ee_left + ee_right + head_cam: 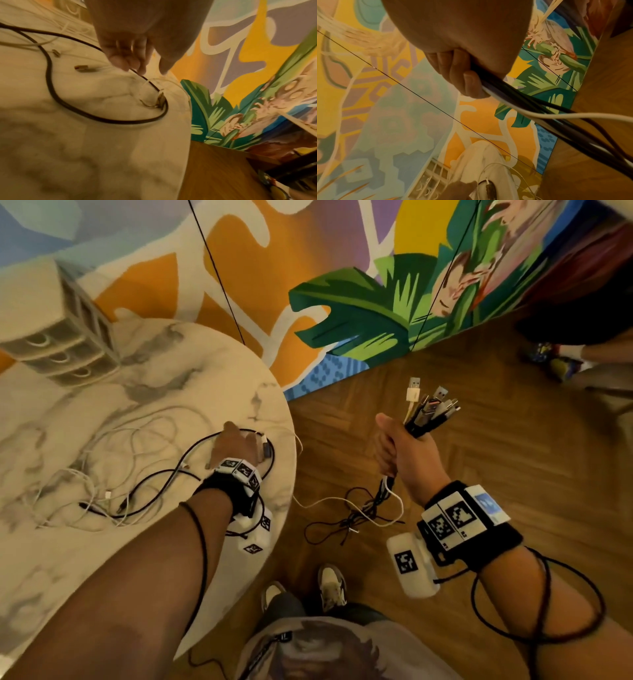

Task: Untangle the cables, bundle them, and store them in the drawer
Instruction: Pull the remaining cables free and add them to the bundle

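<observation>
Loose white cables (137, 433) and a black cable (164, 474) lie tangled on the round marble table (137, 559). My left hand (236, 446) reaches down onto them near the table's right edge. In the left wrist view its fingertips (137, 67) pinch a thin black cable (150, 83) that ends in a plug (160, 100). My right hand (404, 453) is raised over the floor and grips a bunch of cables (539, 108), with their plugs (428, 409) sticking up. The tails (359, 511) hang in a tangle on the floor. A small drawer unit (65, 337) stands at the table's far left.
A white cable (318, 501) runs from the table edge to the floor tangle. My feet (332, 583) stand on the wooden floor (496, 422) by the table. A painted wall (342, 302) is behind, with two thin black cords (219, 275) across it. Another person (582, 330) is at the far right.
</observation>
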Demonstrator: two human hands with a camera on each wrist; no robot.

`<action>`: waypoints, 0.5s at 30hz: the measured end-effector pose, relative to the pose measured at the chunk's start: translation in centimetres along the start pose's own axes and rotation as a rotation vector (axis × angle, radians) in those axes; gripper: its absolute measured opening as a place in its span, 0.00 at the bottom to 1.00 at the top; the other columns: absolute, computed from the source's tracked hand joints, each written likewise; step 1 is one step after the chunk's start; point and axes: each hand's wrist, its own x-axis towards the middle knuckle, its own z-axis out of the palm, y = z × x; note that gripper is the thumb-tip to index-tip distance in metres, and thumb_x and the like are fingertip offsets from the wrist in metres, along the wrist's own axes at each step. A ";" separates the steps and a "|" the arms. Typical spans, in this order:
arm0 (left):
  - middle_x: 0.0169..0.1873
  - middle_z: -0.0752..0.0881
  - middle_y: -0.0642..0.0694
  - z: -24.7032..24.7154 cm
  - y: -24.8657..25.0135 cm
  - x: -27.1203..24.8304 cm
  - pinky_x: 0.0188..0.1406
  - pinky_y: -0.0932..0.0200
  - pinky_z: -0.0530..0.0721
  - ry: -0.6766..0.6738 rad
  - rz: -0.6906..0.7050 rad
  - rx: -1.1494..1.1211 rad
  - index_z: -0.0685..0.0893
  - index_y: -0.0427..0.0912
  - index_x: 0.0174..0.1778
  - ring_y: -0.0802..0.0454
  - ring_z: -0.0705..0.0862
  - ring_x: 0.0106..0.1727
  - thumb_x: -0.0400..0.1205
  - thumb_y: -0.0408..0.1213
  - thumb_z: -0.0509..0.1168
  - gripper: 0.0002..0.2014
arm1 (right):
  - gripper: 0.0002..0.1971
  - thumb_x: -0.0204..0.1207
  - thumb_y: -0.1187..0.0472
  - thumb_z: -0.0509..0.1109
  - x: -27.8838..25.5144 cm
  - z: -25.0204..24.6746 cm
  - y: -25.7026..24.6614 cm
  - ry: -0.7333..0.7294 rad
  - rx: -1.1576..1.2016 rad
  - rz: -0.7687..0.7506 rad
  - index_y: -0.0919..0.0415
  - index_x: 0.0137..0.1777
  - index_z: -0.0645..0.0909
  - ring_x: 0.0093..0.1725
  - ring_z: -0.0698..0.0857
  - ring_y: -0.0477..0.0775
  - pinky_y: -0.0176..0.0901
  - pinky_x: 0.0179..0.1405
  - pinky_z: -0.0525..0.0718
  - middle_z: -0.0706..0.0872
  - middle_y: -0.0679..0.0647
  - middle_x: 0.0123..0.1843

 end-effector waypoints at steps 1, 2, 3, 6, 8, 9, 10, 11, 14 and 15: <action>0.61 0.80 0.32 0.2 -0.4 0.6 0.56 0.44 0.79 -0.077 -0.036 -0.023 0.70 0.35 0.68 0.31 0.79 0.60 0.81 0.50 0.62 0.26 | 0.25 0.84 0.57 0.59 0.0 -0.2 0.0 0.002 0.005 0.003 0.57 0.22 0.63 0.17 0.62 0.49 0.38 0.18 0.64 0.65 0.48 0.17; 0.65 0.78 0.31 0.5 -0.7 1.0 0.58 0.45 0.77 -0.158 -0.065 -0.030 0.67 0.36 0.72 0.32 0.78 0.63 0.79 0.51 0.65 0.31 | 0.25 0.84 0.57 0.59 0.0 -0.5 -0.1 0.004 0.014 0.003 0.57 0.22 0.63 0.17 0.62 0.49 0.38 0.18 0.64 0.65 0.49 0.17; 0.67 0.76 0.31 0.8 -0.8 1.3 0.61 0.46 0.76 -0.213 -0.078 -0.031 0.65 0.36 0.75 0.32 0.77 0.65 0.77 0.50 0.68 0.35 | 0.25 0.84 0.57 0.59 -0.1 -0.8 -0.1 0.008 0.023 0.001 0.58 0.22 0.63 0.17 0.62 0.49 0.38 0.18 0.63 0.64 0.49 0.18; 0.62 0.79 0.29 1.4 -0.7 1.5 0.56 0.46 0.77 -0.212 -0.033 0.056 0.72 0.34 0.69 0.31 0.79 0.62 0.79 0.47 0.68 0.28 | 0.24 0.84 0.57 0.59 -0.2 -1.6 0.1 0.020 0.046 0.008 0.59 0.24 0.62 0.17 0.61 0.50 0.39 0.18 0.62 0.64 0.50 0.18; 0.58 0.82 0.30 1.3 -0.3 1.4 0.52 0.47 0.77 -0.197 0.028 0.116 0.80 0.34 0.59 0.31 0.81 0.58 0.80 0.46 0.66 0.20 | 0.25 0.84 0.57 0.59 -0.3 -1.9 0.3 0.020 0.049 0.013 0.58 0.23 0.62 0.17 0.61 0.49 0.38 0.18 0.62 0.64 0.49 0.17; 0.57 0.84 0.31 1.0 0.1 1.3 0.52 0.47 0.78 -0.164 0.052 0.112 0.82 0.34 0.56 0.32 0.81 0.57 0.80 0.45 0.65 0.17 | 0.25 0.84 0.57 0.59 -0.3 -2.1 0.4 0.020 0.037 0.012 0.58 0.23 0.62 0.17 0.61 0.49 0.38 0.18 0.62 0.64 0.49 0.17; 0.55 0.85 0.32 0.6 0.7 1.2 0.53 0.48 0.78 -0.115 0.085 0.087 0.83 0.35 0.52 0.32 0.82 0.56 0.80 0.44 0.64 0.15 | 0.26 0.84 0.56 0.59 -0.3 -2.2 0.5 0.021 0.015 0.011 0.58 0.22 0.63 0.17 0.61 0.49 0.38 0.18 0.63 0.64 0.49 0.17; 0.53 0.85 0.32 0.1 1.5 0.9 0.53 0.48 0.78 -0.056 0.145 0.051 0.83 0.35 0.48 0.33 0.82 0.55 0.81 0.42 0.63 0.12 | 0.26 0.84 0.56 0.59 -0.2 -2.4 0.5 0.024 -0.012 0.014 0.57 0.22 0.63 0.17 0.62 0.50 0.38 0.19 0.63 0.64 0.49 0.17; 0.41 0.86 0.35 -1.3 5.2 -1.4 0.43 0.54 0.74 0.040 0.413 -0.156 0.80 0.36 0.38 0.39 0.82 0.45 0.82 0.40 0.62 0.11 | 0.26 0.83 0.55 0.60 0.1 -3.0 0.8 0.041 -0.043 0.029 0.56 0.22 0.62 0.19 0.60 0.50 0.40 0.20 0.61 0.64 0.48 0.18; 0.36 0.86 0.38 -1.5 6.4 -2.5 0.40 0.55 0.74 0.023 0.482 -0.220 0.80 0.36 0.37 0.42 0.82 0.40 0.82 0.40 0.63 0.12 | 0.26 0.83 0.55 0.60 0.3 -3.2 0.9 0.049 -0.033 0.039 0.55 0.22 0.62 0.19 0.59 0.50 0.41 0.21 0.59 0.63 0.48 0.18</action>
